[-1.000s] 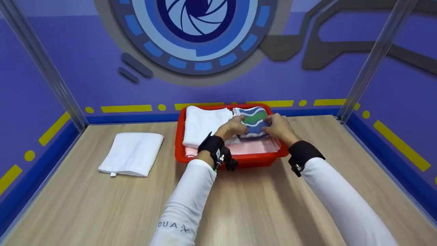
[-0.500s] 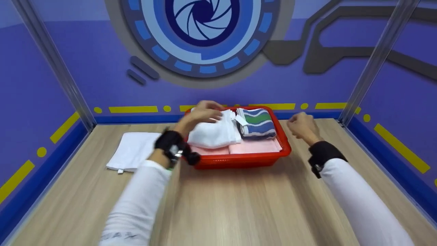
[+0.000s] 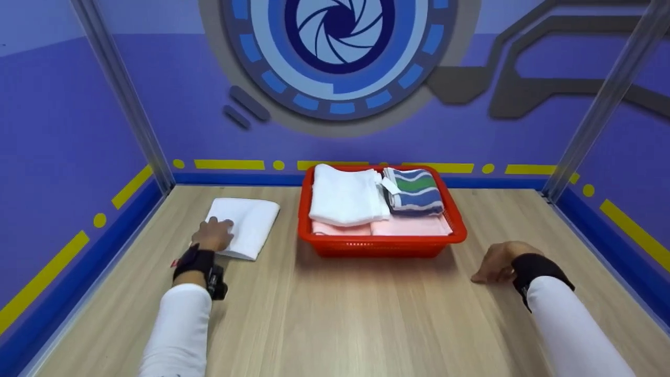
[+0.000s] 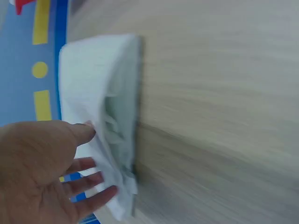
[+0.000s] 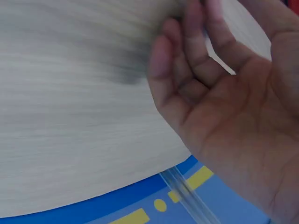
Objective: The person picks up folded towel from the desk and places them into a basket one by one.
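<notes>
A folded white towel (image 3: 251,222) lies on the wooden table at the left. My left hand (image 3: 212,234) rests at its near left part, with fingers extended and spread. In the left wrist view the thumb and fingertips of the left hand (image 4: 51,172) touch the folded towel (image 4: 88,70), whose layers gape along one side. To the right of the basket, my right hand (image 3: 497,263) is low over the table, holding nothing. The right wrist view shows this hand (image 5: 224,107) with loosely bent fingers.
A red plastic basket (image 3: 382,246) stands at the back centre. Inside are a folded white towel (image 3: 345,196), a striped blue and green towel (image 3: 417,191) with a white tag, and pink cloths (image 3: 411,226) beneath. Purple panels (image 3: 172,104) enclose the table (image 3: 366,314).
My hands have left the striped towel in the basket. The left hand has moved left and down onto the loose white towel; the right hand has moved right and toward me.
</notes>
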Demonstrator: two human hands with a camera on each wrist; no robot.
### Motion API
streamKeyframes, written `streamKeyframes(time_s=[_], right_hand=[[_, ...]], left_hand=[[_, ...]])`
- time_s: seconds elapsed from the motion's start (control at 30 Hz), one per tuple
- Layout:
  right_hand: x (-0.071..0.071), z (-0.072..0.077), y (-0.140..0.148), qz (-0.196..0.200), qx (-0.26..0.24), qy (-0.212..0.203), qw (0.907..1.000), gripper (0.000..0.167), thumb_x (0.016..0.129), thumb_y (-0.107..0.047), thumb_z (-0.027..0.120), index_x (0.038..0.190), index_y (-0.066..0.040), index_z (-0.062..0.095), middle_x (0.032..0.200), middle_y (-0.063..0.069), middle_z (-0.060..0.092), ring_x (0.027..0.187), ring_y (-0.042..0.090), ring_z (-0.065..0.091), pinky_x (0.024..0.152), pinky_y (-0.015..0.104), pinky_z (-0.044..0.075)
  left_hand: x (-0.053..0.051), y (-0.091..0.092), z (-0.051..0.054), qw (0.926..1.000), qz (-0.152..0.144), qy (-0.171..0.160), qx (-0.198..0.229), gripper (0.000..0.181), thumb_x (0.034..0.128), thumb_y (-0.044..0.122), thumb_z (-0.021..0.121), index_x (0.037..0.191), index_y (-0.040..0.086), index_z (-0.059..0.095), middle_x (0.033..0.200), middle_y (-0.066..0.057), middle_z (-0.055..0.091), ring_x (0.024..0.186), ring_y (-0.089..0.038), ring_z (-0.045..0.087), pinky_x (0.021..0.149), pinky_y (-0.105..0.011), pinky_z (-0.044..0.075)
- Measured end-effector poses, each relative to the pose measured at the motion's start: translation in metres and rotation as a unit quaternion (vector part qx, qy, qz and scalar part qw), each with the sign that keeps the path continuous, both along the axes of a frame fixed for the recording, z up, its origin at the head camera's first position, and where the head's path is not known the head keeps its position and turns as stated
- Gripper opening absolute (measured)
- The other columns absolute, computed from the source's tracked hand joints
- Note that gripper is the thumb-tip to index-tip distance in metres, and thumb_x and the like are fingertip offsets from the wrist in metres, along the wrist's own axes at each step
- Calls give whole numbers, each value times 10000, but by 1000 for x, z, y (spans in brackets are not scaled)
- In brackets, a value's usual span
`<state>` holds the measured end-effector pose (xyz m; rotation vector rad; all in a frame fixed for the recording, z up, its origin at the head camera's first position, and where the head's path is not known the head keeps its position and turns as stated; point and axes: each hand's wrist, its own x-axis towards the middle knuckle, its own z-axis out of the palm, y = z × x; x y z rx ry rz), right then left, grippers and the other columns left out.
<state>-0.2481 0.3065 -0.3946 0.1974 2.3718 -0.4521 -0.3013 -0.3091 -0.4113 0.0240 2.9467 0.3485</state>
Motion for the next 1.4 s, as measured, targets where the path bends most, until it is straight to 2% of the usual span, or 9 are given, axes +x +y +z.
streamKeyframes(time_s=[0.1,0.23,0.4,0.5,0.6,0.8,1.03,1.27,1.4], right_hand=[[4,-9,0,-227,90,140,9996,414,776,-493,864,821,-131,669,734,-6,501,769,191,513,648,281,400],[5,-11,-3,-176,286,251,9991,476,738,-519,883,847,-110,666,749,11,503,760,199,510,631,272,399],[4,-13,0,-519,-65,323,9981,664,731,-531,883,1099,-33,642,918,87,559,896,259,544,719,313,493],[2,-12,-1,-758,-236,349,9962,728,710,-537,892,1155,-28,621,949,103,553,928,274,534,735,330,489],[1,-13,-1,-843,-256,368,9954,736,704,-533,898,1160,-31,611,951,101,549,930,271,531,732,331,483],[6,-16,-1,-1031,-240,399,9936,792,678,-529,915,1195,-17,599,1015,138,568,965,299,538,769,351,516],[8,-13,1,-818,-120,417,9957,783,698,-538,896,1197,-6,612,1043,157,597,973,311,561,817,390,558],[6,-11,0,-556,20,465,9974,768,702,-538,894,1167,7,617,1012,153,604,940,294,579,814,385,573],[5,-10,-4,-512,116,522,9973,735,695,-536,902,1122,-8,621,975,136,602,910,276,583,778,356,568]], left_hand=[[1,-5,-7,9996,-116,-250,58,442,995,179,577,1385,-25,550,1394,-356,486,1274,-542,490,1007,-635,479],[2,-15,3,9960,-246,-789,345,413,908,192,716,1221,-58,616,1249,-312,578,1053,-389,588,895,-476,531],[7,-20,19,9804,-125,-1739,923,347,897,244,783,1021,20,548,938,-85,489,769,-190,472,661,-264,423],[12,-20,20,9711,-161,-2131,1059,375,903,285,787,960,76,480,841,-6,430,679,-138,408,612,-238,378],[19,-13,17,9669,-342,-2344,948,414,891,328,801,923,108,451,784,25,424,654,-125,407,594,-235,391],[35,17,9,9676,-805,-2374,318,474,839,451,828,906,114,502,749,4,491,665,-142,501,592,-243,443],[52,68,9,9657,-1476,-2118,-280,513,805,528,833,887,115,540,734,-33,570,630,-149,573,574,-263,500],[71,114,3,9645,-1666,-1985,-511,522,808,583,804,815,124,555,698,-38,589,570,-149,583,525,-280,509],[79,138,2,9592,-1824,-2041,-707,560,790,621,801,775,125,542,686,-50,606,529,-161,593,485,-272,480]])
